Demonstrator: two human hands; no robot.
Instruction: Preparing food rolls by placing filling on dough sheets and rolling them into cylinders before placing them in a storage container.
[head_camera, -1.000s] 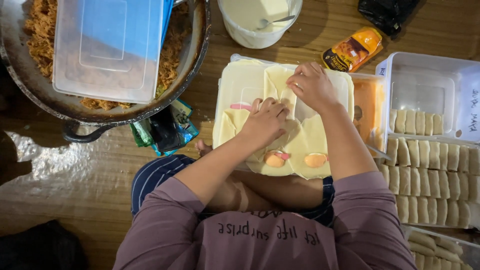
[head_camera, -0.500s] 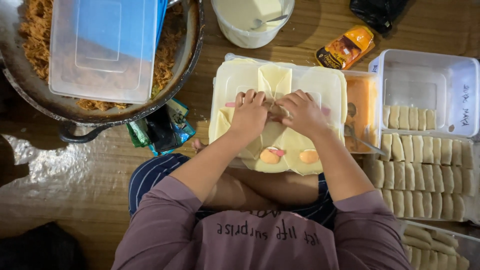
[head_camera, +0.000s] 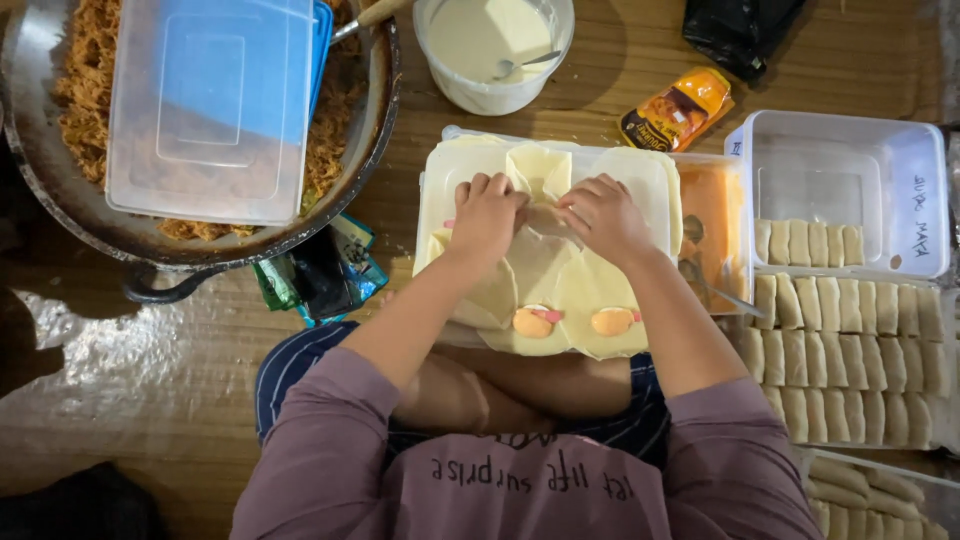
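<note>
Wooden floor boards run under everything we've got laid out, and we're sitting cross-legged with a pale tray (head_camera: 440, 190) right in front of our knees. Nearest to us on the tray are two small orange blobs of filling (head_camera: 533, 322), side by side on thin pale wrapper sheets (head_camera: 600, 290) along its near edge.

Just past those, both our hands are down on one wrapper (head_camera: 540, 255) in the middle of the tray. Our left hand (head_camera: 487, 215) has the fingers curled down tight, pinching the wrapper's far edge. Our right hand (head_camera: 603, 213) sits just beside it, fingers bent and pressing the same sheet. Can't tell what's under the fold, the fingers cover it.

On the right side of the tray there's a clear tub of orange sauce (head_camera: 708, 225), touching the tray. Further right, clear boxes hold rows of finished pale rolls (head_camera: 840, 340), packed tight next to each other.

To our left, by the tray's near left corner, lies a small pile of green and blue packets (head_camera: 315, 270). Beyond them a big dark pan (head_camera: 90, 215) of brown shredded filling has a clear plastic lid (head_camera: 210, 105) resting on top.

At the far edge sit a white bowl of pale batter (head_camera: 490, 45) with a spoon in it, an orange pouch (head_camera: 680, 108) and a black bag (head_camera: 740, 30).
</note>
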